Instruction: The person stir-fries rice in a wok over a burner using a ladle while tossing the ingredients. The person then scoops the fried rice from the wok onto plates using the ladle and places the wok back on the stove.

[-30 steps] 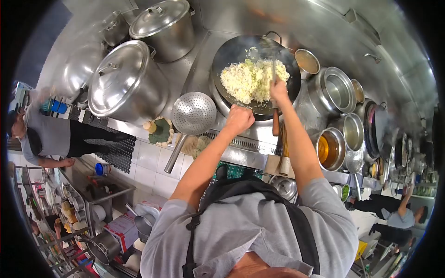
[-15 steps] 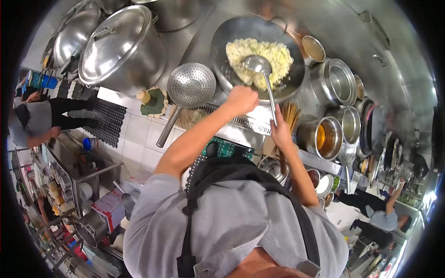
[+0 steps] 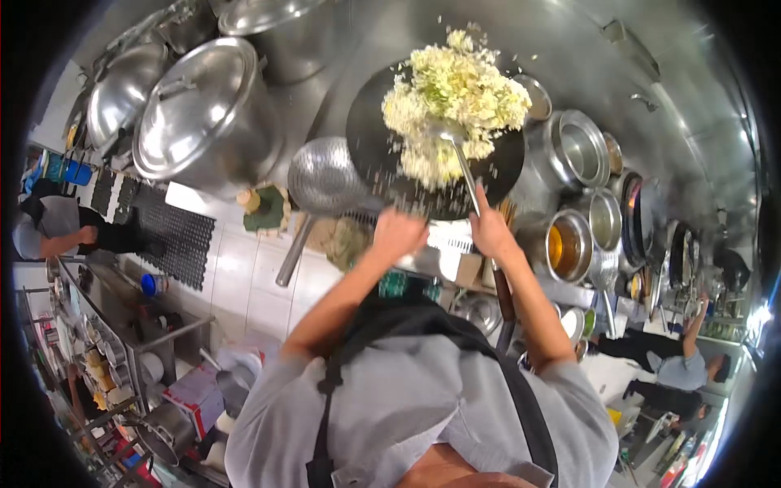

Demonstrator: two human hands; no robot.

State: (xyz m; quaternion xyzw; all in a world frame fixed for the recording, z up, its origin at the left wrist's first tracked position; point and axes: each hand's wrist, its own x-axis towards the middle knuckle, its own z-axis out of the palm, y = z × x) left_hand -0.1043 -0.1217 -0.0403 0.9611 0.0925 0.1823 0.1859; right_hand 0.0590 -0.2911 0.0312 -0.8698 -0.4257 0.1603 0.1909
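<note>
A dark wok [image 3: 370, 159] is tilted up in front of me, and a mass of yellow-flecked fried rice [image 3: 455, 85] flies over it, loose grains scattering beyond the far rim. My left hand [image 3: 401, 236] is closed at the wok's near-left edge; it is slightly blurred and the part of the wok inside its fingers is hidden. In my closed right hand [image 3: 492, 233] is the handle of a metal ladle [image 3: 465, 169], whose bowl is partly covered by rice.
Left of the wok lie a perforated strainer [image 3: 325, 175] and a large lidded pot [image 3: 199, 114]. On the right stand metal pots [image 3: 579, 146], one holding amber liquid [image 3: 557, 246]. Another person [image 3: 61, 220] stands at far left; more people [image 3: 679, 370] are at far right.
The wok has tilted and shifted slightly left, throwing the rice up and away from me. My left hand has moved down and left with it; the ladle stays in my right hand.
</note>
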